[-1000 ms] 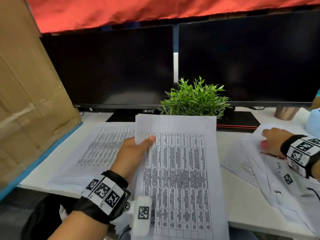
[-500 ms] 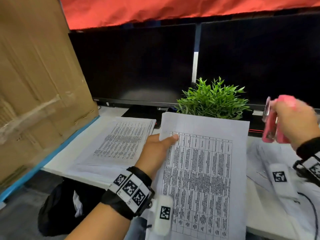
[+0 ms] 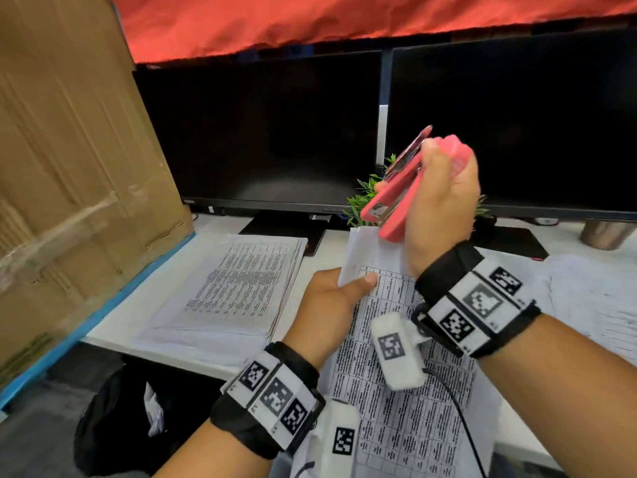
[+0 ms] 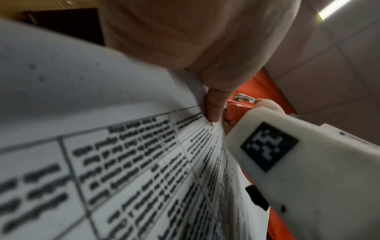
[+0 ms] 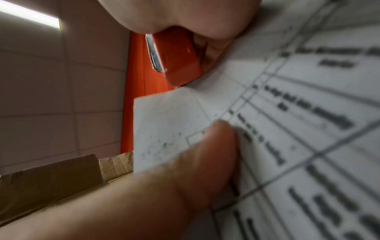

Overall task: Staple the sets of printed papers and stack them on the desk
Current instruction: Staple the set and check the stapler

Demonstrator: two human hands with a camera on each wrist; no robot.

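Note:
My left hand [image 3: 336,298] pinches a set of printed table sheets [image 3: 406,401] near its top left corner, thumb on top, and holds it lifted over the desk edge. My right hand [image 3: 439,208] grips a pink-red stapler [image 3: 396,194] just above that corner, its mouth pointing down at the paper's top edge. In the right wrist view the stapler [image 5: 174,56] sits right at the sheet corner [image 5: 164,113], with the left thumb [image 5: 207,155] below it. The left wrist view shows the sheets [image 4: 102,146], my thumb [image 4: 213,105] and the stapler [image 4: 238,110] beyond it.
A stack of printed papers [image 3: 234,288] lies on the white desk [image 3: 165,277] to the left. Loose sheets [image 3: 593,298] spread at the right. Two dark monitors [image 3: 275,132], a small green plant [image 3: 365,198] and a metal cup [image 3: 606,232] stand behind. A cardboard panel [image 3: 69,167] walls the left.
My right hand picked the stapler up from the loose sheets at the right and brought it left to the top corner of the held set. The left hand kept its grip.

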